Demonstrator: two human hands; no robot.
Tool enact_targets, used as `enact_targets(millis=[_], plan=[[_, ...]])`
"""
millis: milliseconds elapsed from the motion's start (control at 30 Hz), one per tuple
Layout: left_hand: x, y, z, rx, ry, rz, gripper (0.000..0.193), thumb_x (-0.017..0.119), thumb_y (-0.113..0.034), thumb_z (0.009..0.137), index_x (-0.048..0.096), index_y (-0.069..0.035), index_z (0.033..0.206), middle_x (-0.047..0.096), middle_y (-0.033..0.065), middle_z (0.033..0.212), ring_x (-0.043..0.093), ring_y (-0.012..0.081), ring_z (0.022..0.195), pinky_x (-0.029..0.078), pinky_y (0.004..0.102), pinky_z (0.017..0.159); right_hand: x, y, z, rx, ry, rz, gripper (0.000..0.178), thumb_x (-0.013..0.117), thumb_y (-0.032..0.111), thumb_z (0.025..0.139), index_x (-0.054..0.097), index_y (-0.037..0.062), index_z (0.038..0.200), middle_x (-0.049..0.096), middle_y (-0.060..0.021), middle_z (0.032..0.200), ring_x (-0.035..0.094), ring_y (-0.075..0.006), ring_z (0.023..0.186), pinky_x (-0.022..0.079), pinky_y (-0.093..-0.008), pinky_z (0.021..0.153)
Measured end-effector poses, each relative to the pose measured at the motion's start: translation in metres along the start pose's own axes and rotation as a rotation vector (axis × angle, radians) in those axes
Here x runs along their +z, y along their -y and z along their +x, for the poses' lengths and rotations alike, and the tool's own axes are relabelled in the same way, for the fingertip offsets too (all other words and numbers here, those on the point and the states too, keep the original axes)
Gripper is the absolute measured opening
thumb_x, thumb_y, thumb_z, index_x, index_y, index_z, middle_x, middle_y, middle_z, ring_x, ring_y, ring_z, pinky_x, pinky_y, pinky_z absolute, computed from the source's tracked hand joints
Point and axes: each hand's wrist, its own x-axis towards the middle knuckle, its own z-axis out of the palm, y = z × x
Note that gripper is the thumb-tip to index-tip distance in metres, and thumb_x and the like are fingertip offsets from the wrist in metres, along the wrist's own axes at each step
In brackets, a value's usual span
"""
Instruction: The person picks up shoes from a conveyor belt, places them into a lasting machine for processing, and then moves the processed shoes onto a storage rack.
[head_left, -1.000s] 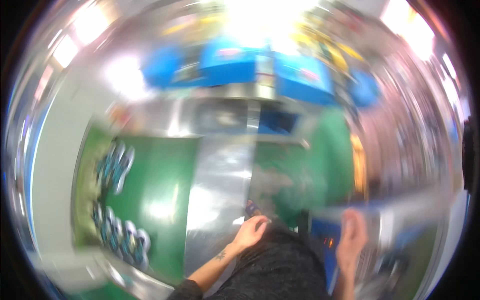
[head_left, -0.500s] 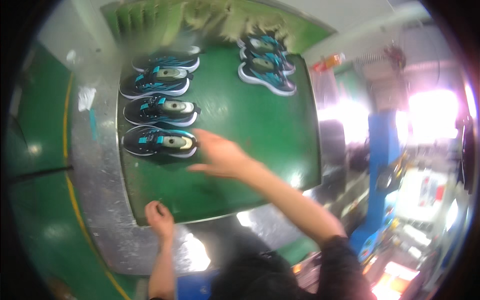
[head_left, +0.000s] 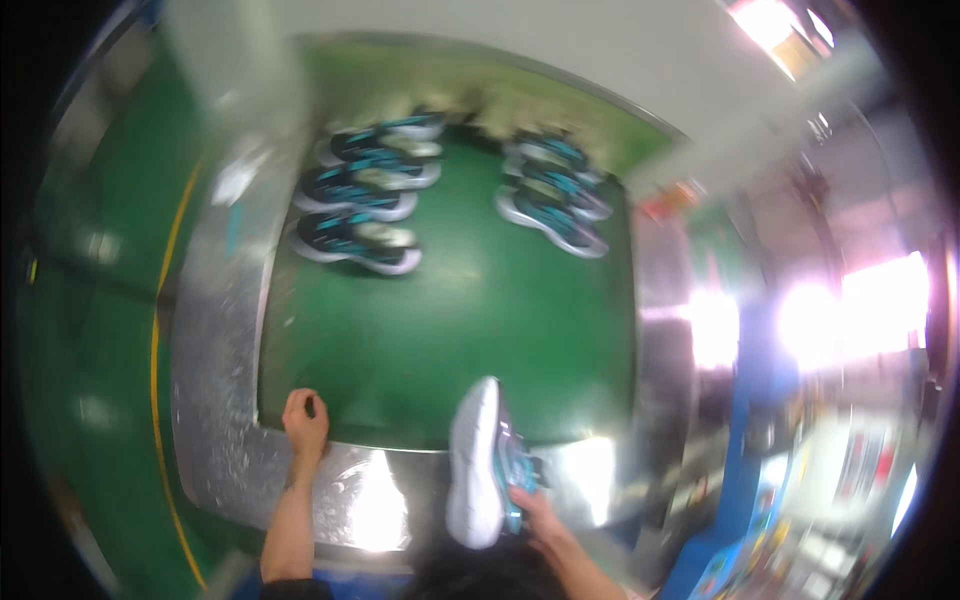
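Note:
Near the table's front edge, my right hand (head_left: 538,512) grips a black and turquoise sneaker (head_left: 475,465). The sneaker is tipped on its side, its white sole facing left and its toe pointing away from me. My left hand (head_left: 306,420) hovers by the front left corner of the green belt (head_left: 450,340), fingers curled round. A dark spot shows within the curl; whether it is a small object or a gap is too blurred to tell. Farther off, matching sneakers (head_left: 357,242) lie in a row on the belt's left side.
A second row of sneakers (head_left: 550,220) lies at the far right of the belt. Strips of a frayed curtain (head_left: 390,85) hang at the far end, under a pale machine housing (head_left: 500,35). A metal ledge (head_left: 225,340) borders the left, and a blue machine post (head_left: 755,390) stands right.
My right hand has taken the nearest sneaker from the left row and brought it back toward me, turned on its side. The view has shifted; my left hand stays near the front left corner.

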Motion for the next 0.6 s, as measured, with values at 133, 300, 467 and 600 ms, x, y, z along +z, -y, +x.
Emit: enact_targets(millis=[133, 300, 467, 600], plan=[[0.011, -0.144, -0.023, -0.143, 0.417, -0.724, 0.046, 0.057, -0.018, 0.093, 0.039, -0.002, 0.131, 0.053, 0.0136, 0.122, 0.053, 0.023, 0.111, 0.04, 0.0351, 0.097, -0.11, 0.015, -0.075, -0.288, -0.117, -0.076, 0.045, 0.073, 0.028, 0.081, 0.06, -0.0018, 0.112, 0.065, -0.0071, 0.098, 0.06, -0.0127, 0.084, 0.049, -0.0293, 0.078], [0.031, -0.319, -0.101, 0.052, 0.883, -1.116, 0.064, 0.054, -0.032, 0.093, 0.024, -0.004, 0.142, 0.039, 0.0177, 0.137, 0.04, 0.0284, 0.126, 0.031, 0.0421, 0.106, -0.101, 0.039, -0.131, -0.694, -0.021, -0.412, 0.053, 0.077, 0.034, 0.075, 0.055, 0.0013, 0.111, 0.06, -0.0034, 0.067, 0.058, -0.0166, 0.062, 0.048, -0.0319, 0.056], [0.044, -0.394, -0.22, 0.141, 1.198, -0.911, 0.057, 0.051, -0.039, 0.094, 0.034, -0.001, 0.132, 0.047, 0.0171, 0.121, 0.047, 0.0279, 0.111, 0.036, 0.0425, 0.1, -0.157, -0.018, -0.218, -1.656, -0.016, 0.022, 0.073, 0.073, 0.027, 0.077, 0.038, 0.0016, 0.136, 0.04, -0.0171, 0.134, 0.046, -0.0258, 0.119, 0.036, -0.0342, 0.102], [0.07, -0.413, -0.339, 0.193, 1.402, -0.499, 0.057, 0.049, -0.045, 0.094, 0.042, 0.002, 0.125, 0.054, 0.0167, 0.108, 0.052, 0.0275, 0.098, 0.039, 0.0428, 0.095, -0.282, -0.152, -0.251, -1.257, -0.221, 0.367, 0.068, 0.075, 0.028, 0.078, 0.044, 0.0002, 0.132, 0.053, -0.0089, 0.124, 0.047, -0.0177, 0.115, 0.038, -0.0322, 0.099]])
